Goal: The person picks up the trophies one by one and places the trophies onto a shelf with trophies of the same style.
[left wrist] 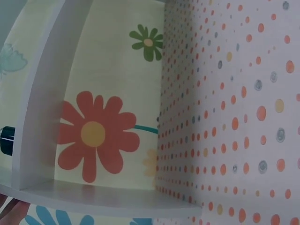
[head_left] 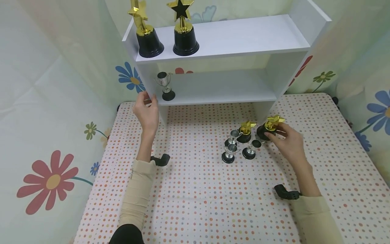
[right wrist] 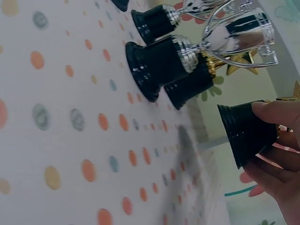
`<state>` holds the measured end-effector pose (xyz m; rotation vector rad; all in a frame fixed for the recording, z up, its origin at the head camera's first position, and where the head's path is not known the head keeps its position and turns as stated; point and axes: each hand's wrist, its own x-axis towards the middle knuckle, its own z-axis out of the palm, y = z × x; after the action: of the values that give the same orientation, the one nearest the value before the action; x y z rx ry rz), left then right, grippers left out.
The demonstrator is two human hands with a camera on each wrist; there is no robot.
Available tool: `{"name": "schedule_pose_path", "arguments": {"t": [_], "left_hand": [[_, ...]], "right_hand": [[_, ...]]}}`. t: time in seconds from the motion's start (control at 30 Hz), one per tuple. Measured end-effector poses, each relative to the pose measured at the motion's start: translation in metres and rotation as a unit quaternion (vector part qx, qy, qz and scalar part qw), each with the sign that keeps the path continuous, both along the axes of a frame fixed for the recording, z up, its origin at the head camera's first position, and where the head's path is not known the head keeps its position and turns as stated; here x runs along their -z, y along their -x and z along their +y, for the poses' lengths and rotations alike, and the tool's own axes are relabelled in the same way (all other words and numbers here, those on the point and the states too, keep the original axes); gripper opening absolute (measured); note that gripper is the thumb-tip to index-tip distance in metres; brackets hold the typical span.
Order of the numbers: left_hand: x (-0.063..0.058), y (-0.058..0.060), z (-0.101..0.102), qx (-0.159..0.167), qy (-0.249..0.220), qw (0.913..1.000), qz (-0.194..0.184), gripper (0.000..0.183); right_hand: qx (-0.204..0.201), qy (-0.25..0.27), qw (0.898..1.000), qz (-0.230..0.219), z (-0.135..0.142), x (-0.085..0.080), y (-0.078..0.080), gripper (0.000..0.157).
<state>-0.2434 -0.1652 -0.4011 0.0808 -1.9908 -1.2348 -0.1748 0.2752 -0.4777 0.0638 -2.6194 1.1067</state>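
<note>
My right hand (head_left: 287, 142) grips a gold star trophy (head_left: 269, 127) by its black base, thumb on one side and fingers on the other. In the right wrist view the trophy's base (right wrist: 246, 133) is lifted off the table. Beside it stand another gold star trophy (head_left: 244, 132) and silver cup trophies (head_left: 231, 152), all on black bases. My left hand (head_left: 147, 113) holds the left side panel of the white shelf unit (head_left: 213, 88) at its front edge, near the middle shelf. Only a bit of its fingers (left wrist: 13, 212) shows in the left wrist view.
A silver cup trophy (head_left: 164, 86) stands at the left of the middle shelf. Two gold star trophies, one with a black star (head_left: 186, 39), stand at the left of the top shelf. A dotted cloth (head_left: 195, 203) covers the table; flowered curtains (head_left: 61, 101) hang around it.
</note>
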Motion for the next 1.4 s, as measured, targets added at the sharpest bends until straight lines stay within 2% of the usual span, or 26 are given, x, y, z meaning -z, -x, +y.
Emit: {"name": "schedule_pose_path", "arguments": {"t": [0.17,0.5,0.73,0.9,1.17,1.4], "left_hand": [[-0.001,0.000,-0.001,0.002,0.000,1.0000,0.009,0.018],[0.002,0.001,-0.002,0.005,0.003,0.9999,0.013,0.018],[0.001,0.001,0.001,0.006,-0.008,0.9999,0.010,0.018],[0.001,0.001,0.002,0.004,-0.011,0.9999,0.010,0.018],[0.001,0.001,0.000,0.002,-0.001,0.9999,0.011,0.018],[0.001,0.000,0.001,-0.001,-0.017,0.9998,0.009,0.018]], "right_hand": [[-0.005,-0.011,0.999,0.032,-0.002,-0.011,-0.001,0.042],[-0.018,-0.017,0.998,0.054,-0.009,-0.037,-0.009,0.044],[-0.039,-0.034,0.994,0.101,-0.014,-0.051,-0.009,0.044],[-0.055,-0.027,0.990,0.123,-0.024,-0.061,-0.009,0.045],[-0.094,-0.012,0.981,0.169,-0.043,-0.074,-0.006,0.047],[-0.129,-0.004,0.969,0.212,-0.060,-0.090,-0.001,0.053]]}}
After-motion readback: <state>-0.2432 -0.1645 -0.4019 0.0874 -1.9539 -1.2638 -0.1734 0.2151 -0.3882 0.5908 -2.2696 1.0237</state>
